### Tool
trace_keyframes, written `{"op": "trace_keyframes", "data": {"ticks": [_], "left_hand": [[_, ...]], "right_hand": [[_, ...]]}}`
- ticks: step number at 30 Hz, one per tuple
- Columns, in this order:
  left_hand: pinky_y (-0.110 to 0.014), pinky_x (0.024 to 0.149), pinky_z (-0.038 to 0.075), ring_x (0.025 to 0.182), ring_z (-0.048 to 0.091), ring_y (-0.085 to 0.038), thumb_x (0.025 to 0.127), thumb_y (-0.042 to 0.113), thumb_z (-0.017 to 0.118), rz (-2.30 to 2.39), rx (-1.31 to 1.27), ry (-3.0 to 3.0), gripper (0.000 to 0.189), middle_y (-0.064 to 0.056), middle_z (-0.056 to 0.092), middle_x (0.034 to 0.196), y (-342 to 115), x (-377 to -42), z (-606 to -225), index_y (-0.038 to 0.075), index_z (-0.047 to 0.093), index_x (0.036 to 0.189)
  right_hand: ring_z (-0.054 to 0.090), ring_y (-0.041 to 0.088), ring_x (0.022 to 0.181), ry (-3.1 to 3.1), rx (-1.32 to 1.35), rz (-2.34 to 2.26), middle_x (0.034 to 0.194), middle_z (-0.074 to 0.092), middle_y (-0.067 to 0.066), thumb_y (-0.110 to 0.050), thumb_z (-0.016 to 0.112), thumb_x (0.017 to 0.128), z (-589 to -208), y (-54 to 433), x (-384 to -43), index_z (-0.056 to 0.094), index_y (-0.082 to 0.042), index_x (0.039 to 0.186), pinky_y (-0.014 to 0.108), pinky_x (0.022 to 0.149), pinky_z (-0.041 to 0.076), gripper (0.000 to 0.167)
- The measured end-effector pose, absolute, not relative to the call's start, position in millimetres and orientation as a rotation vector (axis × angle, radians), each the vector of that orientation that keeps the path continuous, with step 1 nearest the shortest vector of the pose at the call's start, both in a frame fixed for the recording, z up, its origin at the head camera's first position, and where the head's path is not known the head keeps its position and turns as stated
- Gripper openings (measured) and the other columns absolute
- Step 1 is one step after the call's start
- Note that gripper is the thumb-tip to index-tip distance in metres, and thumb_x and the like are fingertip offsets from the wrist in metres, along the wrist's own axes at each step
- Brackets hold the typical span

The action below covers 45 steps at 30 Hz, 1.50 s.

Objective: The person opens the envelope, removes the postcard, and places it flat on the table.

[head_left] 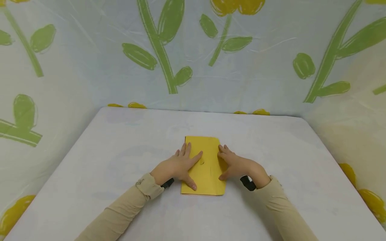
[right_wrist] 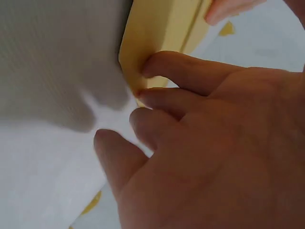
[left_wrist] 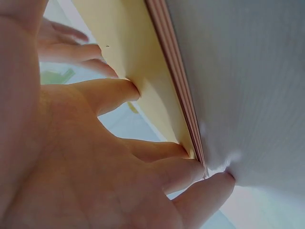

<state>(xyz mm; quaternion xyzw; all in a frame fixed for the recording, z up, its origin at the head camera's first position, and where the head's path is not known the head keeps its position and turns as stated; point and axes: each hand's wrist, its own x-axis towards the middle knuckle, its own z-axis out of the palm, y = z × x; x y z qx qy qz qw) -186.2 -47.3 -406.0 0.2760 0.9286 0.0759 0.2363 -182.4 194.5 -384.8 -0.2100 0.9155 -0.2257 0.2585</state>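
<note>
A flat yellow card folder lies on the white table, its long side pointing away from me. On its face are a small curved cut and a short slit. Several thin pinkish-brown layers show along its edge in the left wrist view. My left hand rests with spread fingers over the folder's left side, thumb and index on the face, the little finger touching the table. At the right edge is my right hand, fingers spread and slightly bent, with some fingertips touching the yellow card.
The white-covered table extends around the folder on all sides. Behind and beside it hang white sheets printed with green stems and yellow flowers. Beige sleeves cover both forearms, and a dark strap sits at the right wrist.
</note>
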Motion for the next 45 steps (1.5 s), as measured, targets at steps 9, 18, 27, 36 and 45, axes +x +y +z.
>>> {"op": "trace_keyframes", "data": {"ticks": [9, 18, 27, 36, 45], "left_hand": [[-0.052, 0.119, 0.013, 0.149, -0.012, -0.04, 0.065, 0.068, 0.079, 0.167, 0.76, 2.552, 0.126, -0.025, -0.013, 0.161, -47, -186, -404, 0.026, 0.009, 0.161], [-0.051, 0.118, 0.018, 0.149, -0.007, -0.041, 0.061, 0.069, 0.08, 0.169, 0.749, 2.563, 0.128, -0.025, -0.008, 0.162, -45, -188, -407, 0.024, 0.013, 0.161], [-0.054, 0.108, 0.037, 0.144, 0.015, -0.053, 0.068, 0.077, 0.071, 0.017, 0.72, 2.601, 0.116, -0.031, 0.014, 0.159, -20, -197, -394, 0.016, 0.028, 0.157], [-0.055, 0.103, 0.042, 0.135, 0.03, -0.06, 0.062, 0.073, 0.078, -0.05, 0.757, 2.642, 0.124, -0.034, 0.023, 0.154, -6, -198, -387, 0.023, 0.02, 0.16], [-0.057, 0.106, 0.038, 0.134, 0.032, -0.059, 0.061, 0.081, 0.072, -0.11, 0.812, 2.655, 0.124, -0.035, 0.022, 0.153, -6, -197, -391, 0.025, 0.022, 0.16]], "right_hand": [[0.006, 0.041, 0.149, 2.486, -0.543, -0.659, 0.163, 0.001, 0.024, -0.025, 0.083, 0.083, -391, 190, -183, 0.027, 0.01, 0.15, 0.055, 0.117, 0.015, 0.094], [0.001, 0.04, 0.15, 2.444, -0.567, -0.643, 0.163, -0.005, 0.023, -0.026, 0.076, 0.09, -393, 190, -182, 0.017, 0.001, 0.157, 0.056, 0.117, 0.015, 0.093], [-0.003, 0.041, 0.149, 2.47, -0.609, -0.591, 0.161, -0.006, 0.028, -0.025, 0.064, 0.098, -394, 187, -182, 0.017, 0.007, 0.155, 0.055, 0.117, 0.013, 0.08], [-0.01, 0.043, 0.148, 2.486, -0.646, -0.568, 0.159, -0.008, 0.033, -0.015, 0.058, 0.1, -394, 181, -181, 0.016, 0.014, 0.151, 0.055, 0.118, 0.008, 0.073], [-0.003, 0.039, 0.15, 2.482, -0.659, -0.609, 0.162, -0.006, 0.026, -0.015, 0.057, 0.1, -396, 181, -180, 0.013, 0.01, 0.153, 0.054, 0.118, 0.012, 0.074]]}}
